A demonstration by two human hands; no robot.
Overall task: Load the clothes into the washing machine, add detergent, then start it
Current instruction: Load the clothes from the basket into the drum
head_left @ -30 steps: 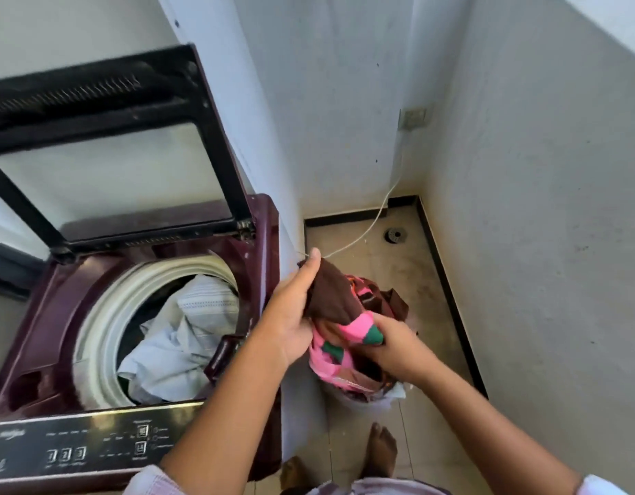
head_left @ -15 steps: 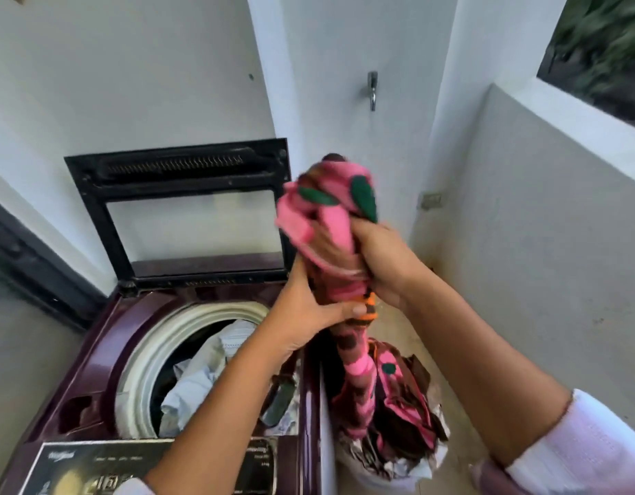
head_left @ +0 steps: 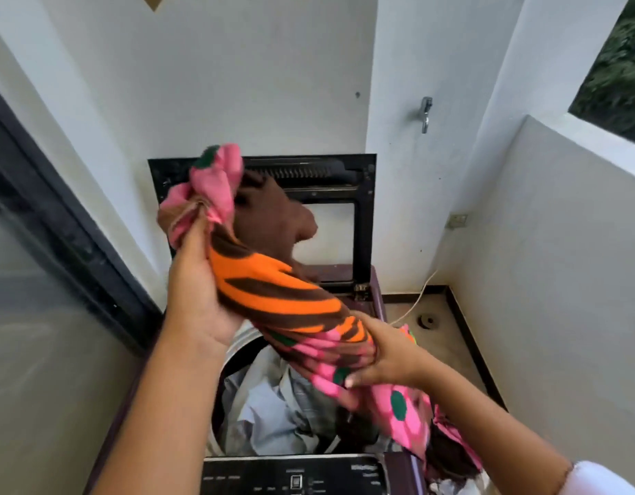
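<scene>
I am in the loading step, with one long garment (head_left: 287, 301) stretched between my two hands above the washing machine (head_left: 375, 301). The cloth is brown with orange stripes through its middle and pink with green dots at both ends. My left hand (head_left: 198, 298) sits at about nine o'clock from the drum opening, fingers wrapped tight around the bunched upper end, so a pink tuft sticks out above the fist. My right hand (head_left: 387, 355) is at about four o'clock from the left, fingers closed over the lower pink stretch; the tail below it hangs down over the machine's right edge towards the pile of other clothes (head_left: 451, 455) at five o'clock.

The lid (head_left: 364, 216) stands open against the wall at twelve o'clock. Directly under the garment the drum (head_left: 237, 346) already holds pale grey-blue clothes (head_left: 269, 405), which look to fill a good part of it. The control panel (head_left: 294, 476) lies at six o'clock, nearest me. I see no detergent anywhere.

I judge loading unfinished: this piece is not yet in, and more laundry waits at the right. The next move calls for lowering both hands over the opening and feeding the cloth down, gathering the trailing tail inward first so it does not drape over the rim or catch at the lid hinge. Detergent and the start button come afterwards.
</scene>
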